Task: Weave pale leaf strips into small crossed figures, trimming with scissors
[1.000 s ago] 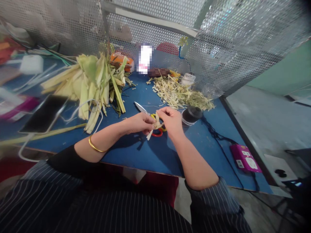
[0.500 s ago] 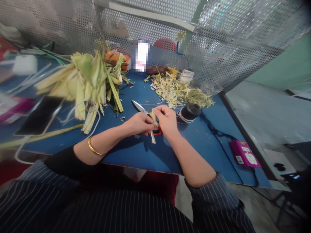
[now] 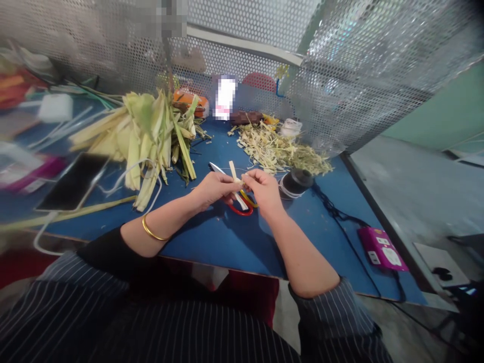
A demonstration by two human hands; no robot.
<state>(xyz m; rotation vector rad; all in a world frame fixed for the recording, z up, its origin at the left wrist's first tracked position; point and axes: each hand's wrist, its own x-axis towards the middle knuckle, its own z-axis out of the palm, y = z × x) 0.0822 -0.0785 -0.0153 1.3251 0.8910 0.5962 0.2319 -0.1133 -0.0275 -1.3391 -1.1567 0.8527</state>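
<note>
Both my hands meet over the middle of the blue table (image 3: 227, 242). My left hand (image 3: 212, 189) and my right hand (image 3: 264, 189) are both closed in a pinch on a pale leaf strip (image 3: 235, 179) that runs slanted between them, its upper end sticking up past my fingers. Right under my hands lie scissors (image 3: 230, 194) with red and yellow handles, blades pointing to the back left. A gold bangle (image 3: 151, 230) sits on my left wrist.
A heap of green-yellow leaves (image 3: 143, 133) lies at the back left, and a pile of shredded trimmings (image 3: 282, 148) at the back right. A black spool (image 3: 297, 181) stands by my right hand. A phone (image 3: 73, 181) lies left, a pink box (image 3: 380, 247) right. Perforated metal screens close the back.
The leaf strip, hanging downward below my fingers before, is now turned so that its end points up and back. My hands stayed together over the scissors.
</note>
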